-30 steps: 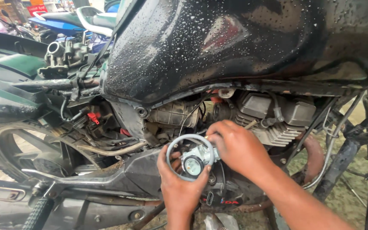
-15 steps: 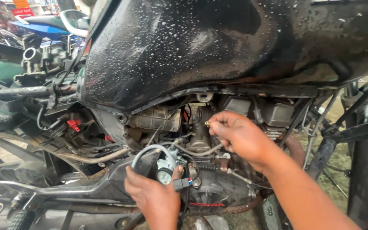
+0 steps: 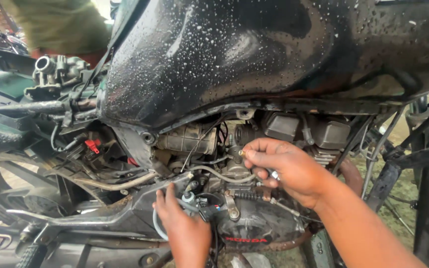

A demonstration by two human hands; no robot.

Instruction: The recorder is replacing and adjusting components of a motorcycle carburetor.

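1. Head view, right hand [image 3: 289,171]: it reaches in under the wet black fuel tank [image 3: 254,54] of the motorcycle; thumb and forefinger are pinched shut on a small brass-coloured fitting [image 3: 242,153] at the top of the grey metal carburettor body [image 3: 234,166], the other fingers curled loosely; a pinch suits so small a part in so tight a gap

2. Head view, left hand [image 3: 184,228]: it sits lower, against the dark frame rail [image 3: 125,211], fingers closed around a pale looped hose [image 3: 159,226] and a small black connector with a light cap [image 3: 197,206]; held this way the bundle is kept just beside the engine and out of the right hand's path

3. Head view, the thing worked on: the carburettor body lies between the two hands, below the tank and above the rounded dark engine cover [image 3: 254,228]; a coiled spring [image 3: 247,196] runs just under the right hand

4. Head view, surroundings: a grey rubber hose [image 3: 125,182] sweeps left from the engine, a red clip [image 3: 92,145] shows among the wiring, and a person in a green garment [image 3: 60,22] stands behind the bike, well apart from the hands
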